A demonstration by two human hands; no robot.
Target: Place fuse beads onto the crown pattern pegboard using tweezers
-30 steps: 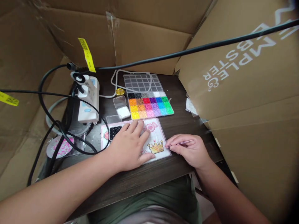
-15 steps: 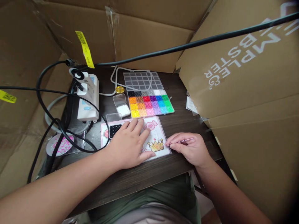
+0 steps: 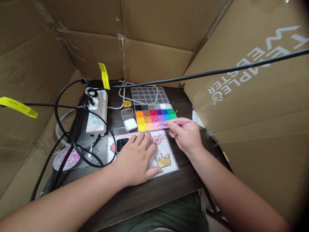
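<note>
left hand [image 3: 136, 159] flat, palm down, fingers spread, pressing on the pattern sheet [image 3: 166, 151] near the table's front edge; grasping nothing, just resting on it. right hand [image 3: 185, 133] at about 2 o'clock from the left one, fingers pinched closed around a thin pink tweezer-like tool [image 3: 174, 122], tip aimed toward 9 o'clock and sitting over the near right corner of the bead tray [image 3: 154, 114]. cannot tell whether a bead sits in the tip.

bead tray at 12 o'clock from the pattern sheet, just beyond it, filled with compartments of coloured beads: black, grey and white along the far row, then orange, red, purple, blue, green, with yellow and pinks along the near row. clear tray lid [image 3: 149, 95] hinged back at 12 o'clock from the tray, lying flat. yellow bead crown [image 3: 163, 160] laid on the sheet at 3 o'clock from the left hand, just beside the thumb. pink bead shape [image 3: 158, 139] at 1 o'clock from the left fingertips. small box of black beads [image 3: 121, 144] at 10 o'clock from the left hand, touching the sheet's left part. small box of white beads [image 3: 130, 124] at 9 o'clock from the tray, just beside it. white power strip [image 3: 97, 112] further toward 9 o'clock, black cables [image 3: 72, 141] looping around it. dark wooden table [image 3: 149, 190] ringed by cardboard walls [image 3: 154, 38].
</note>
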